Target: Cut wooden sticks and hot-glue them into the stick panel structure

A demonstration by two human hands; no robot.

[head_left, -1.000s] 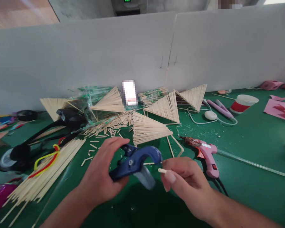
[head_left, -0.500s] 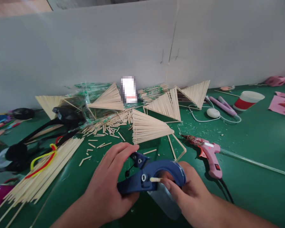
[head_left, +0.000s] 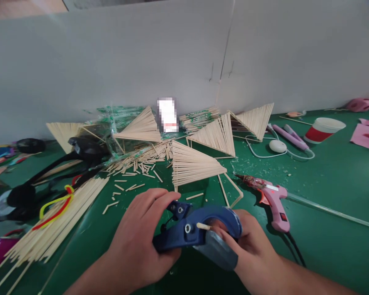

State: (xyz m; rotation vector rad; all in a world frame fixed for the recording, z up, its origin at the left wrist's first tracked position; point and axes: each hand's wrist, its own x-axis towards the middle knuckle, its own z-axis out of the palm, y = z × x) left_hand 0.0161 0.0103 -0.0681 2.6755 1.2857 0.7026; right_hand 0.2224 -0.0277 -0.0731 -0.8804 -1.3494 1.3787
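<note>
My left hand (head_left: 144,235) is wrapped around the handles of a blue pipe cutter (head_left: 184,231). Its hooked jaw curves to the right, and its grey blade (head_left: 218,250) hangs below. At the jaw, my right hand (head_left: 252,250) pinches a thin wooden stick (head_left: 203,226), whose short pale end pokes out to the left; the rest is hidden by my fingers. Just beyond both hands stands a fan-shaped piece of glued sticks (head_left: 197,164) with a bent stick frame on its right.
A pink glue gun (head_left: 273,200) lies to the right, its cord trailing forward. Cut stick pieces (head_left: 141,168) are scattered beyond my left hand. A bundle of long sticks (head_left: 76,213) lies at left. More stick fans (head_left: 215,137), a phone (head_left: 167,114) and a paper cup (head_left: 322,130) stand behind.
The cutter's blade has swung upward, closer to the hooked jaw and the stick. The stick's end sits slightly higher and tilts more. Both hands keep their hold.
</note>
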